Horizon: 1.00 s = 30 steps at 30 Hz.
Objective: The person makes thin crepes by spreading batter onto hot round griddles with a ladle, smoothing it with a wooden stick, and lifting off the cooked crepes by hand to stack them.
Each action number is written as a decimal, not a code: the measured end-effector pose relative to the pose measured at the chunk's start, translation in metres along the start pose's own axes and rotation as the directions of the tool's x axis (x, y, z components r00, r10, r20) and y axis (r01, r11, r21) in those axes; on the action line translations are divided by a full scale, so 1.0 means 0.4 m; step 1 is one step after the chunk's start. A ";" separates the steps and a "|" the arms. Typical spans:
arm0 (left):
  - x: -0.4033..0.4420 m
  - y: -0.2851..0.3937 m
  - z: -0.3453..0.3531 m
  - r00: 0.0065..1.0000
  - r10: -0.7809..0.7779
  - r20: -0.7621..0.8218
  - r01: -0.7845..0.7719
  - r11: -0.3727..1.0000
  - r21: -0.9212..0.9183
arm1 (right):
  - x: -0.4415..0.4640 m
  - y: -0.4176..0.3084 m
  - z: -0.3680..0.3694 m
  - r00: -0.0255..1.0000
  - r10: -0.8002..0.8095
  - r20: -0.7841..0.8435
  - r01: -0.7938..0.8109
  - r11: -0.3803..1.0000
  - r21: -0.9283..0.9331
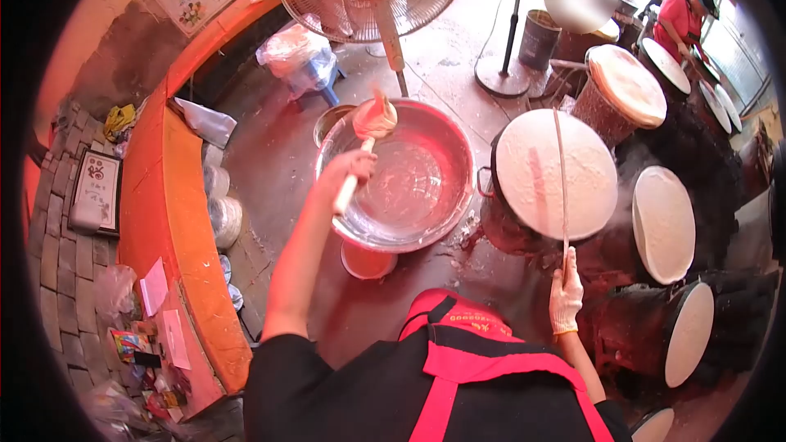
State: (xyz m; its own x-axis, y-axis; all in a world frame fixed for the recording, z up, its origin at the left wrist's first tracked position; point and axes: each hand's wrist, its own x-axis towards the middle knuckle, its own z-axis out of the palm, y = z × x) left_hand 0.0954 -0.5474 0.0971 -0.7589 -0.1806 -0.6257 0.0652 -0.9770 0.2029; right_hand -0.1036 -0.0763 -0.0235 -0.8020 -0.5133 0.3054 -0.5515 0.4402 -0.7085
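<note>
My left hand (354, 170), bare, is closed around the white handle of a ladle (375, 119) whose rounded head is coated in beige batter. The ladle is above the far left part of a wide metal basin (467, 196), which has a thin wet layer inside. A white glove covers my right hand (565, 299). Its fingers are wrapped round one end of a long thin wooden stick (562, 172). The stick stretches across a round griddle (520, 188) covered with a pale layer, with a reddish streak left of the stick.
More round griddles with pale tops (665, 225) line the right side, with steam between them. A standing fan (372, 0) is beyond the basin. An orange counter (184, 221) runs along the left. A co-worker in red (675, 20) bends over griddles at the far right.
</note>
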 end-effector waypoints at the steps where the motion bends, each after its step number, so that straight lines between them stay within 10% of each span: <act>1: 0.020 0.020 0.002 0.993 -0.102 -0.065 0.092 0.985 -0.146 | -0.011 -0.009 0.003 0.999 0.042 0.014 -0.042 0.999 -0.011; 6: 0.031 -0.124 -0.033 0.945 0.323 -0.051 -0.239 0.788 0.567 | -0.066 -0.038 -0.004 0.924 0.382 -0.001 -0.382 0.924 0.012; 9: -0.001 -0.143 0.030 0.996 -0.088 -0.010 0.087 0.994 -0.061 | -0.105 0.057 0.016 0.977 0.208 -0.047 -0.211 0.976 -0.048; 12: 0.087 -0.152 0.009 0.853 -0.515 0.089 0.522 0.846 -0.105 | -0.120 0.028 -0.053 0.850 0.525 -0.054 -0.526 0.851 -0.008; 24: 0.108 -0.571 0.470 0.715 -0.686 0.132 0.694 0.720 -0.018 | 0.115 0.321 -0.371 0.891 0.357 -0.280 -0.452 0.743 -0.493; 30: 0.187 -0.768 0.588 0.696 -0.668 0.263 0.713 0.687 -0.142 | 0.320 0.507 -0.408 0.955 0.289 -0.071 -0.285 0.822 -0.493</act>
State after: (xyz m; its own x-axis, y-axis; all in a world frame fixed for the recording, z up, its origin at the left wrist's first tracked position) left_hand -0.1337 -0.2343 0.1650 -0.7420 0.5570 -0.3732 -0.4043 -0.8157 -0.4137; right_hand -0.3557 0.0676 -0.0243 -0.9414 -0.3106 0.1318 -0.3374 0.8716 -0.3558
